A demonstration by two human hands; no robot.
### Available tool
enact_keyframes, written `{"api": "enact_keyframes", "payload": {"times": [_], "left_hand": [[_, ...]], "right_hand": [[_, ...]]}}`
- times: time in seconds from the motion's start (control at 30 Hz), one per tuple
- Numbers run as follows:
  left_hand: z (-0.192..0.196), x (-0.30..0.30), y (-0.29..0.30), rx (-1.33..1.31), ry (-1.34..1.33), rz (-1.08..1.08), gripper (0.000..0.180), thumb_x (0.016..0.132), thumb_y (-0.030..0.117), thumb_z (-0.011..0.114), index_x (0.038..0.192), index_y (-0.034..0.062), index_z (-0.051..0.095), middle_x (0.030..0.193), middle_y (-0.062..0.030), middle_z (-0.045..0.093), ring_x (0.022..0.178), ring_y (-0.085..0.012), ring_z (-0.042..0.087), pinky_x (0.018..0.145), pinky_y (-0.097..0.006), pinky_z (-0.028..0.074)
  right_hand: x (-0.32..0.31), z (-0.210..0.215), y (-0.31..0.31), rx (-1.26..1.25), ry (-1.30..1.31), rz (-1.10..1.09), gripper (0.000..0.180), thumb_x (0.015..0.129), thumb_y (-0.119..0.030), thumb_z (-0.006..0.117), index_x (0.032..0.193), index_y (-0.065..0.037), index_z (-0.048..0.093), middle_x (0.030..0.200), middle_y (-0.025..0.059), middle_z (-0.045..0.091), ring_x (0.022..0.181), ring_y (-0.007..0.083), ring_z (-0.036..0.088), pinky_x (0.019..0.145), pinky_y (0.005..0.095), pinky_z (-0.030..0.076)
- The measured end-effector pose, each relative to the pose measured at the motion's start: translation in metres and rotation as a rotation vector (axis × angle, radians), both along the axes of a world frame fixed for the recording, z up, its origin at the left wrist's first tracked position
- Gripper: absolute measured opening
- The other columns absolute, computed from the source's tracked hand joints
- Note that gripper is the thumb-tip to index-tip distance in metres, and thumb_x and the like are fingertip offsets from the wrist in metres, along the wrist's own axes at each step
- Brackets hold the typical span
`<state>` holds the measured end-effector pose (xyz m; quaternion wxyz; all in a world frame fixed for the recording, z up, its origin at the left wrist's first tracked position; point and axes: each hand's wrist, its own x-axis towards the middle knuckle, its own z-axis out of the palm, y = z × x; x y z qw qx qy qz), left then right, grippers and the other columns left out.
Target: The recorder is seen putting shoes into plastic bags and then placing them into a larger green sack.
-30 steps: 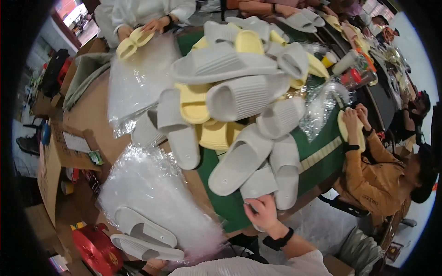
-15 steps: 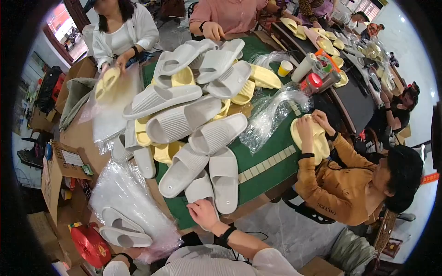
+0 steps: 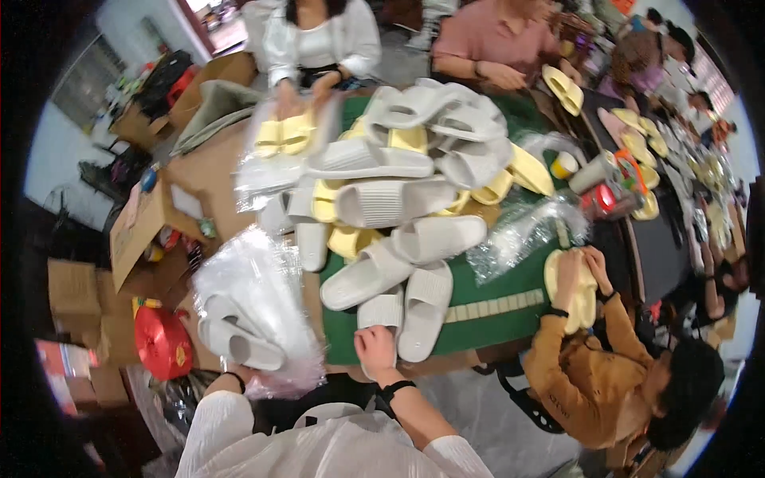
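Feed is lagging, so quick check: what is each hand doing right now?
Left hand: mostly hidden behind a clear plastic bag of grey slippers; grip cannot be told.
Right hand: closed on a grey slipper.

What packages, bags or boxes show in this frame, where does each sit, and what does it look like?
Clear plastic bag: lower left, at the left hand, crinkled, with pale grey slippers inside.
Second clear bag: right of the slipper pile, empty and crumpled.
Open cardboard box: left of the table, brown, flaps up.
Stacked cardboard boxes: far left, brown.
Red bag: lower left, rounded, shiny.
Right hand touches a pale grey slipper.
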<state>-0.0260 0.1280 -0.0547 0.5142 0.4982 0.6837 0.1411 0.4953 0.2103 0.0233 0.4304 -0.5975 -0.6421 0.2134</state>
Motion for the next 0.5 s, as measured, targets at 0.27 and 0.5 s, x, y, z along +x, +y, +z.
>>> {"api": "enact_keyframes", "payload": {"times": [0.27, 0.5], "left_hand": [[0.009, 0.026, -0.011, 0.300, 0.089, 0.039, 0.068, 0.083, 0.059, 0.050, 0.136, 0.0165, 0.044, 0.140, -0.0053, 0.047, 0.132, -0.0257, 0.037, 0.112, -0.040, 0.026], [0.064, 0.076, 0.007, 0.068, 0.422, -0.102, 0.061, 0.076, 0.035, 0.070, 0.130, 0.0163, 0.050, 0.128, -0.0052, 0.056, 0.122, -0.0259, 0.046, 0.107, -0.039, 0.032]], "right_hand": [[-0.019, 0.001, 0.000, -0.034, -0.087, 0.048, 0.009, 0.074, -0.011, 0.069, 0.080, -0.012, 0.063, 0.080, 0.0104, 0.056, 0.074, 0.0337, 0.057, 0.063, 0.0451, 0.047], [-0.011, -0.010, -0.001, -0.044, -0.168, 0.069, 0.019, 0.069, -0.005, 0.070, 0.080, -0.011, 0.056, 0.085, 0.0123, 0.050, 0.077, 0.0334, 0.052, 0.067, 0.0441, 0.043]]}}
